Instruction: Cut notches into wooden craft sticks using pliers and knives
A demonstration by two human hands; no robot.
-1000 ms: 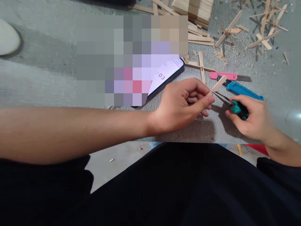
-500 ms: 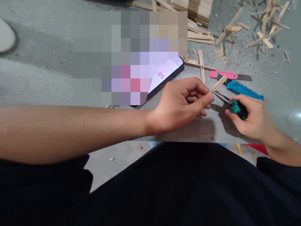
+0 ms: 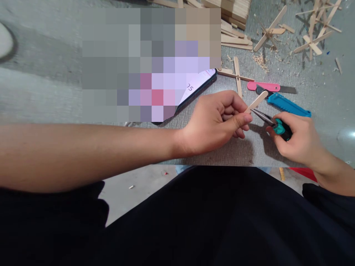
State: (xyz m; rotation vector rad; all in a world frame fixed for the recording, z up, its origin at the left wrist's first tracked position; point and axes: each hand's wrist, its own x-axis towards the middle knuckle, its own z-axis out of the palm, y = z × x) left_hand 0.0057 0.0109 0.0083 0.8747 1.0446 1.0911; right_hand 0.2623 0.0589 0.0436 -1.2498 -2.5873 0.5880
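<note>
Between the thumb and fingers of my left hand (image 3: 222,120) is a wooden craft stick (image 3: 257,101), its rounded end pointing up and to the right. My right hand (image 3: 298,138) is closed around the black and teal handles of needle-nose pliers (image 3: 264,117). The metal tips of the pliers meet the lower edge of the stick, close to my left fingertips. Whether the jaws grip the wood I cannot tell. Just beyond the hands lie a pink craft knife (image 3: 263,87) with its blade out and a blue utility knife (image 3: 290,105).
Crossed sticks (image 3: 237,77) lie behind my left hand, beside a partly blurred phone (image 3: 198,88). Farther back are a stack of craft sticks (image 3: 230,11), star-shaped stick assemblies (image 3: 270,32) and wood shavings (image 3: 260,62). The table's front edge (image 3: 222,165) runs just below my hands.
Both hands keep nearly the same pose, with the stick and pliers almost unmoved. The view has shifted very slightly.
</note>
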